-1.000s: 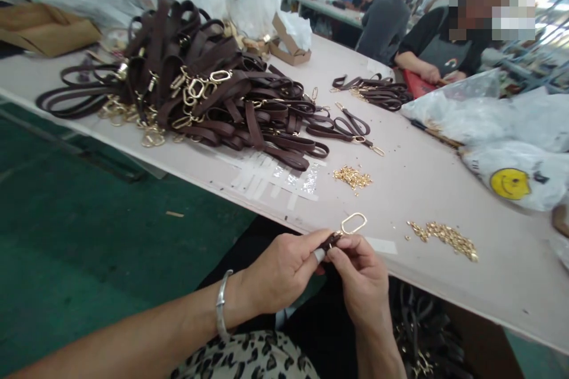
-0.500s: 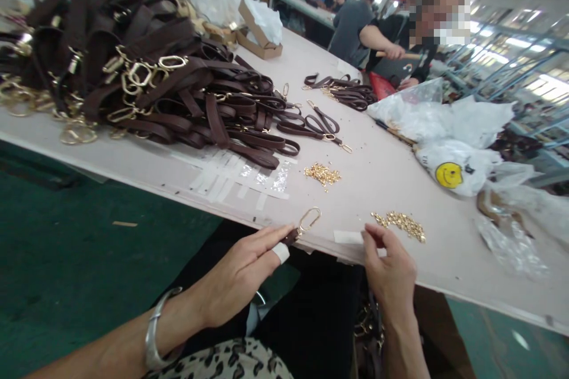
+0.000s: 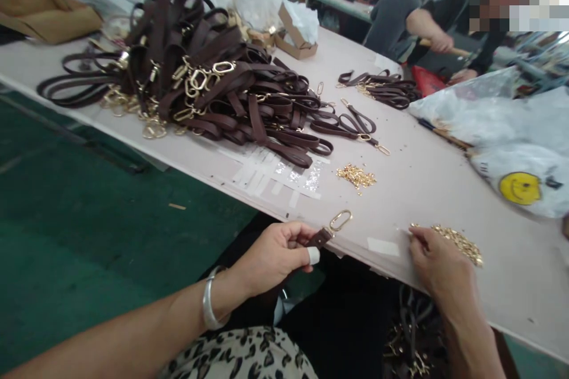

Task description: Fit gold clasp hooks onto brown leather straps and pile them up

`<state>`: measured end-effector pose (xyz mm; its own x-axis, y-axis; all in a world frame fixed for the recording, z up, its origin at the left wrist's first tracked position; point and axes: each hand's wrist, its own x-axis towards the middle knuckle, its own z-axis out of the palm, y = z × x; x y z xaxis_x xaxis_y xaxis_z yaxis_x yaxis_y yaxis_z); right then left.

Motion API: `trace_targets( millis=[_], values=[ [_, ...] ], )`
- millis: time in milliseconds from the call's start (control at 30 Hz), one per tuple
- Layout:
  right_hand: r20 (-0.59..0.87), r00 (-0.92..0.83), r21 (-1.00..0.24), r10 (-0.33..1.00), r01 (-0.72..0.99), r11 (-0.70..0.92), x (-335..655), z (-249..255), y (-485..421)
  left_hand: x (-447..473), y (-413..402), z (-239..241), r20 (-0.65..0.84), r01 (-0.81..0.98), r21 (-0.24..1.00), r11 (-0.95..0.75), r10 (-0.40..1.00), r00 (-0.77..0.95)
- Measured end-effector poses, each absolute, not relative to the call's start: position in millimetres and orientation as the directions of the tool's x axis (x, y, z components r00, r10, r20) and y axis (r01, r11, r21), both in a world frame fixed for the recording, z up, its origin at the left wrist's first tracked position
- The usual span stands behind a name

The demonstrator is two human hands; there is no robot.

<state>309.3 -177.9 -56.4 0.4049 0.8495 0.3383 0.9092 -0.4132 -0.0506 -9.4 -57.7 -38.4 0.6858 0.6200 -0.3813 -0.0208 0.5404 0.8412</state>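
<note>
A brown strap heap (image 3: 222,95), cardboard box (image 3: 296,41) and smiley-face bag (image 3: 520,186) share the table (image 3: 422,148).

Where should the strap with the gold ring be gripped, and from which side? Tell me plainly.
Pinch the flat brown strap just behind the ring, coming from the near edge of the table, as the left hand does. The ring juts over the table, so the strap end is the free, flat part.
</note>
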Motion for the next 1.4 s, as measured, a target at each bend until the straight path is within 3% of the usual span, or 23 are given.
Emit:
trace_targets(
  millis=[67,167,267,333,433,833,1000,1167,1300,1400],
  values=[
    [0.349,0.440,-0.107,0.827,0.896,-0.431,304,-55,-178,-8,-58,-40,-0.396,-0.038,0.826,0.563,0.626,0.671],
    [0.337,0.564,-0.418,0.754,0.807,-0.416,271,-51,-176,-6,-59,-42,-0.389,-0.042,0.835,0.548,0.644,0.659],
    [0.279,0.594,-0.761,0.754,0.616,-0.203,214,-51,-171,-3,-60,-41,-0.362,-0.050,0.858,0.512,0.670,0.648],
    [0.304,0.512,-0.848,0.804,0.530,-0.018,178,-54,-164,-1,-60,-40,-0.334,-0.060,0.877,0.477,0.694,0.638],
    [0.381,0.430,-0.844,0.818,0.522,0.119,145,-61,-153,0,-61,-39,-0.281,-0.060,0.914,0.401,0.732,0.621],
    [0.488,0.449,-0.785,0.749,0.601,0.151,128,-60,-152,-10,-59,-41,-0.018,0.083,0.996,-0.045,0.775,0.631],
    [0.403,0.572,-0.888,0.714,0.433,0.154,120,-62,-149,-10,-61,-40,0.064,0.063,0.989,-0.133,0.776,0.628],
    [0.148,0.698,-0.982,0.701,0.186,0.022,121,-59,-147,-12,-62,-41,0.096,-0.016,0.994,-0.112,0.759,0.643],
    [-0.055,0.711,-0.998,0.701,-0.021,-0.056,126,-67,-156,-10,-67,-40,-0.036,-0.017,0.998,0.062,0.764,0.644],
    [-0.100,0.733,-0.988,0.673,0.004,-0.152,125,-81,-167,-6,-72,-45,-0.124,-0.017,0.985,0.171,0.774,0.621]
  ],
)
